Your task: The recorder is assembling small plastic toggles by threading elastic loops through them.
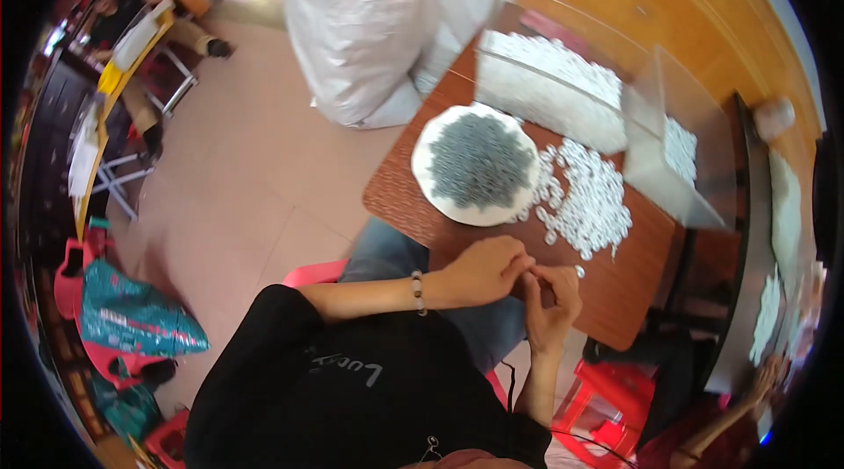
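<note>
Two hands: left point(483, 269), right point(556, 295) pinched together | small white part point(579, 271) between fingertips | axis unclear

Glossy brown wooden table point(633, 267), white plastic rings point(591, 201), dull grey metal bits point(479, 161), woven sack point(356, 29).

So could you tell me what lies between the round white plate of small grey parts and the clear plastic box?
The head view shows loose small white rings heaped on the brown wooden table.

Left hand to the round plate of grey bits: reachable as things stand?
Probably yes. The left hand sits at the table edge just below the round plate, with only bare brown tabletop between them. It is pinched against the right hand, so whether it is free I cannot tell.
</note>
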### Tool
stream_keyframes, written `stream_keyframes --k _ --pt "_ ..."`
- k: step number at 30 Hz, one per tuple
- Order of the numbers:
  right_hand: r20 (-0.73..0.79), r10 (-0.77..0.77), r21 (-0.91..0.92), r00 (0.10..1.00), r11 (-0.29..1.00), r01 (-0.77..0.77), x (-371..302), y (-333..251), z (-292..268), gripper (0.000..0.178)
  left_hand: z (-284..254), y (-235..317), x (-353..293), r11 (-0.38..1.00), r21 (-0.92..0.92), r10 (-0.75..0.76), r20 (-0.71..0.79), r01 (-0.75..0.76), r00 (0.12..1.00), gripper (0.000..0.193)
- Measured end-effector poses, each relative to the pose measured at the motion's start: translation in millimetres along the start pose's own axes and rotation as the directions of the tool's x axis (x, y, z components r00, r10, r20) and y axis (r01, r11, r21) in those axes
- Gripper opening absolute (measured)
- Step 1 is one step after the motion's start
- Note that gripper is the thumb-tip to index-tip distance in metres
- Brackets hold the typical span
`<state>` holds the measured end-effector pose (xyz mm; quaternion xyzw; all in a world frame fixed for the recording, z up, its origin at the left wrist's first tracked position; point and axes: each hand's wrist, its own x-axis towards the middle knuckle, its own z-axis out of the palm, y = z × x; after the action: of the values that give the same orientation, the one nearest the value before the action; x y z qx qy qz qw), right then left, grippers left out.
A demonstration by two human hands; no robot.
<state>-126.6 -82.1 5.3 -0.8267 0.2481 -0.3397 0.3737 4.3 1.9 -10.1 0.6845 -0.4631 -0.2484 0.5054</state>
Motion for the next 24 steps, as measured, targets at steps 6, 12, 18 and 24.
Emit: stream_keyframes --k 6,12,18,24 --pt "0.046 -0.049 -0.029 0.998 0.998 0.051 6.7 -16.0 4.6 0.01 -20.2 -9.1 -1.2 0.977 -0.167 -0.108 0.151 0.133 0.983 0.031" --pt "0.051 -0.039 -0.04 0.998 0.998 0.041 7.8 -19.2 8.0 0.01 -30.5 -2.5 -9.4 0.665 -0.657 -0.231 0.271 0.355 0.934 0.031" --pt "0.036 -0.09 -0.029 0.995 0.995 0.091 7.7 -26.3 9.1 0.009 -39.3 -0.4 -13.2 0.391 -0.732 -0.285 0.48 0.558 0.83 0.022" --pt "0.067 -0.125 -0.04 0.99 0.991 0.128 3.6 -26.1 3.1 0.011 -30.9 -1.6 -17.7 0.473 -0.732 -0.266 0.411 0.489 0.872 0.024"
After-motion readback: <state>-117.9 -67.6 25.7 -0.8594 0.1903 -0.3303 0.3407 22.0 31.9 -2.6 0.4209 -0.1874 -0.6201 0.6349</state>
